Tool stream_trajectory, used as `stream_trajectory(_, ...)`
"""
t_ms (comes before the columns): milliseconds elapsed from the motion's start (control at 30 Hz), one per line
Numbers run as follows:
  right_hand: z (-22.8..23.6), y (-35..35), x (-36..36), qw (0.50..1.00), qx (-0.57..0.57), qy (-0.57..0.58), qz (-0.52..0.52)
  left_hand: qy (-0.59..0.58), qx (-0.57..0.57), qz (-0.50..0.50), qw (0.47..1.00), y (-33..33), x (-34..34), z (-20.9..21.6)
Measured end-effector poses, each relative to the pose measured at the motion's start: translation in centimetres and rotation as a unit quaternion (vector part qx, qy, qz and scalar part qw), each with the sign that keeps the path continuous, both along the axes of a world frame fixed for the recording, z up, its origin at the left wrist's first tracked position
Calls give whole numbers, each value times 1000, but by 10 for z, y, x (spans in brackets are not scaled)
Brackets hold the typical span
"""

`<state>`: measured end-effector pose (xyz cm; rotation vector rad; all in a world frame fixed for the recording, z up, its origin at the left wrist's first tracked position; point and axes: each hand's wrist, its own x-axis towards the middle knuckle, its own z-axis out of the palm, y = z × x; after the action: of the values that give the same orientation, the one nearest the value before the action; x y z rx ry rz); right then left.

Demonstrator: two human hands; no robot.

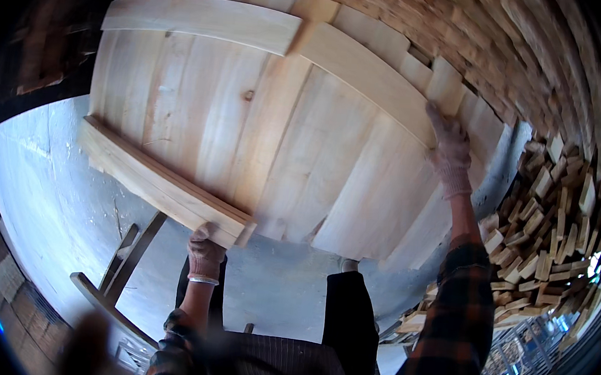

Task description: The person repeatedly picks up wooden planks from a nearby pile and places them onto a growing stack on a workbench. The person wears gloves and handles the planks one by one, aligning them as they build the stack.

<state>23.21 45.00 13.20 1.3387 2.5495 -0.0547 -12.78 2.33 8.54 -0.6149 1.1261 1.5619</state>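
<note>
Pale wooden boards lie side by side in a wide layer in front of me. My left hand (206,254), in a pinkish work glove, is closed round the near right end of a short stack of narrow boards (165,179) at the layer's near left edge. At the far right, my gloved right hand (450,150) grips the right end of a loose board (368,72) lying across the others. Its fingers are at the far corner and its thumb at the near one. Another crosswise board (201,18) rests at the far left, apart from both hands.
Long rough timber (514,35) is stacked beyond the boards. A big heap of short wood offcuts (540,230) lies on the right. Dark wooden bars (126,261) stand at the near left, above a pale grey floor (278,278). A metal rack (528,357) is at the lower right.
</note>
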Motion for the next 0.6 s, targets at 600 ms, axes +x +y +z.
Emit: stream_trajectory(600, 73, -175, -267, 870, -450, 153, -132, -38, 57, 85, 994, 23, 17, 19)
